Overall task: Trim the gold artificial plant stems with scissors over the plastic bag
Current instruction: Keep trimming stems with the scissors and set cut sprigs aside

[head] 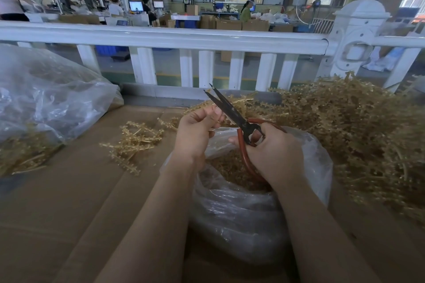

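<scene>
My right hand (269, 151) grips the red handles of the scissors (232, 112); the dark blades point up and away, slightly parted. My left hand (197, 128) is curled beside the blades, fingers pinched together near the lower blade; whether it holds a small piece I cannot tell. Both hands hover over the open clear plastic bag (241, 209), which holds gold trimmings. A big heap of gold artificial stems (349, 126) lies to the right. A small bunch of gold stems (133, 142) lies on the cardboard to the left.
Brown cardboard (69, 202) covers the work surface. A second clear bag (46, 103) with gold pieces sits at far left. A white railing (161, 39) runs across behind the table, with a workshop and people beyond.
</scene>
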{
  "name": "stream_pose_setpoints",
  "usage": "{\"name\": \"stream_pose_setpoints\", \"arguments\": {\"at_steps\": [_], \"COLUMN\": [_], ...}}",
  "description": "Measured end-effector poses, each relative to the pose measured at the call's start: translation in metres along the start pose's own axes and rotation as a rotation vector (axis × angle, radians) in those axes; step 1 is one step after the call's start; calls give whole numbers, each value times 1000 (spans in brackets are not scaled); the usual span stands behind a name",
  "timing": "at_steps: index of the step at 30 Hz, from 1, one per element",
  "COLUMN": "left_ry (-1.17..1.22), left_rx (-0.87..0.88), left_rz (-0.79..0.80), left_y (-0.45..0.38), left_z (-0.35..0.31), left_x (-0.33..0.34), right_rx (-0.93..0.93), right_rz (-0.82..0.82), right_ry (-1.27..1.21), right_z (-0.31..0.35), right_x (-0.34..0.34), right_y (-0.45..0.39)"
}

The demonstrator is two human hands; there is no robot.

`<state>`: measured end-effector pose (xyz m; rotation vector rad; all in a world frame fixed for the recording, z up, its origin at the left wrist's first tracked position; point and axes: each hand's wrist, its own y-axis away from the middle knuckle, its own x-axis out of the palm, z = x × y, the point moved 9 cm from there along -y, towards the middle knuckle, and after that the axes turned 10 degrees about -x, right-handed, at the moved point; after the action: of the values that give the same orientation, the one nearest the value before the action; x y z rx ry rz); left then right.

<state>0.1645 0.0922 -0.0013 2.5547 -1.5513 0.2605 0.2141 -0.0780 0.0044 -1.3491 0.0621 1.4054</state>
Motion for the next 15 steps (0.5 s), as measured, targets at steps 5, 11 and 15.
{"name": "stream_pose_setpoints", "arguments": {"at_steps": [5,11,15], "left_ry": [100,207,244], "left_rx": [-49,-114,-134], "left_rz": [-15,-23,-18], "left_y": [-2,-7,-9], "left_z": [5,14,16], "left_x": [-4,-8,-13], "right_rx": [-3,-17,22], "right_rz": [-7,52,17], "right_ry": [-80,-145,-196], "right_z": [-4,-2,-6], "right_x": [4,8,9], "right_y": [3,2,3]}}
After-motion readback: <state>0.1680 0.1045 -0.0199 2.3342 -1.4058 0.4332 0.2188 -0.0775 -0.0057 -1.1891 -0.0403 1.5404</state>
